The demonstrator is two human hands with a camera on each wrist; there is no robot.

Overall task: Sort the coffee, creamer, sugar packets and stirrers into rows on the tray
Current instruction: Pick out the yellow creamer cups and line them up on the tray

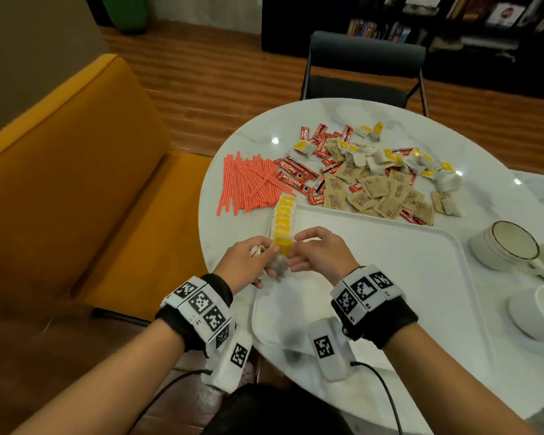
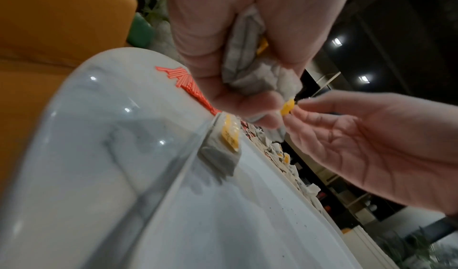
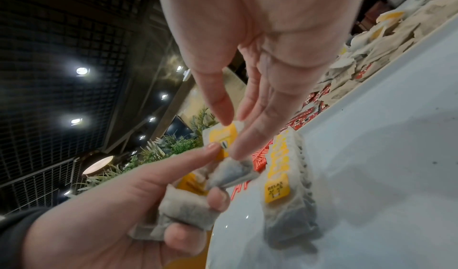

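A white tray (image 1: 390,277) lies on the round white table. Along its left edge runs a row of tea bags with yellow tags (image 1: 284,218) (image 3: 280,175) (image 2: 230,136). My left hand (image 1: 264,255) (image 2: 223,48) (image 3: 124,214) grips a bunch of grey tea bags (image 2: 250,73) (image 3: 183,200) just above the near end of that row. My right hand (image 1: 299,249) (image 3: 233,134) (image 2: 359,146) pinches the yellow tag (image 1: 281,244) (image 3: 220,136) (image 2: 287,106) of one bag from the bunch. Orange stirrers (image 1: 248,183), red coffee sticks (image 1: 296,177), brown sugar packets (image 1: 374,193) and loose tea bags (image 1: 405,158) lie beyond the tray.
White cups (image 1: 509,246) and another white cup (image 1: 540,312) stand right of the tray. A dark chair (image 1: 365,67) stands behind the table, an orange sofa (image 1: 76,183) to the left. Most of the tray floor is bare.
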